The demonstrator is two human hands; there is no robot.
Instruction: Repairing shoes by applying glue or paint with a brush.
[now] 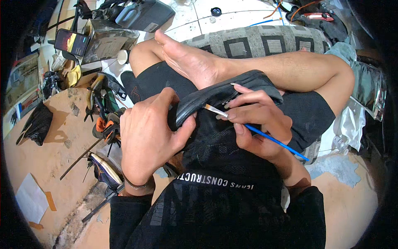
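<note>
A black shoe (213, 92) lies across my lap, tilted, its toe end toward the left. My left hand (150, 128) grips that end, with the thumb pressed along the sole edge and the other fingers partly hidden. Between the fingers and thumb of my right hand (261, 120) is a slim paintbrush (275, 142) with a blue handle, a pale metal ferrule and short brown bristles. The bristle tip meets or nearly meets the shoe's lower side, close to my left thumb. Some fingers of my right hand rest against the shoe's upper.
A patterned cushion (265, 41) lies beyond my crossed legs. At the left are a phone (71, 42) showing a lit screen, a grey jerrycan (145, 15), pliers-like tools, a dark blue shoe (105, 171) and a black bag-like bundle (36, 123). Clear plastic (352, 124) lies at the right.
</note>
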